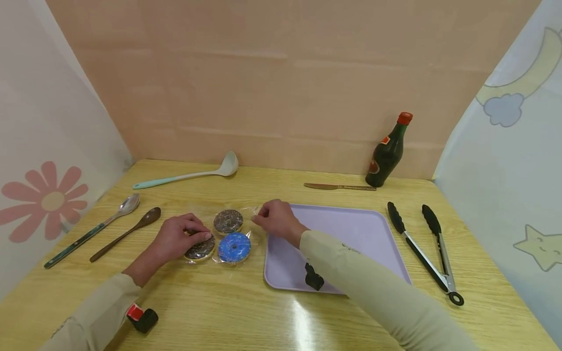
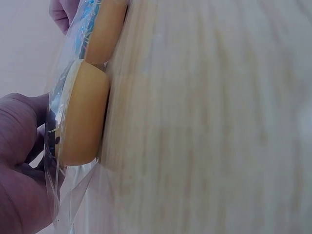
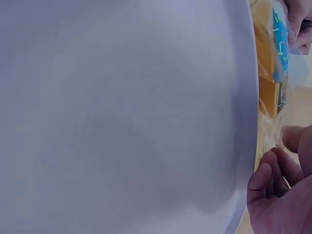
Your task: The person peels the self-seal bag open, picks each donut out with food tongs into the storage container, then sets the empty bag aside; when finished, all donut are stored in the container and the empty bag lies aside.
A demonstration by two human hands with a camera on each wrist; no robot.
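Two chocolate-topped donuts, one at the back [image 1: 228, 221] and one at the left [image 1: 199, 249], lie with a blue sprinkled donut [image 1: 234, 247] in a clear plastic bag [image 1: 252, 236] on the table. My left hand [image 1: 181, 237] is over the left chocolate donut, its fingers bent and pinching the bag there. In the left wrist view that donut [image 2: 85, 114] shows its tan side under the film. My right hand [image 1: 279, 219] pinches the bag's right end between thumb and fingers, above the corner of a lilac tray [image 1: 281, 273]. The right wrist view shows the gathered film [image 3: 273, 131] at those fingertips.
Left of the bag lie a wooden spoon [image 1: 127, 235] and a metal spoon with green handle [image 1: 94, 234]. A ladle [image 1: 189, 176] and a knife [image 1: 338, 186] lie farther back. A dark bottle [image 1: 386, 156] leans back right; tongs [image 1: 423, 256] lie right of the tray.
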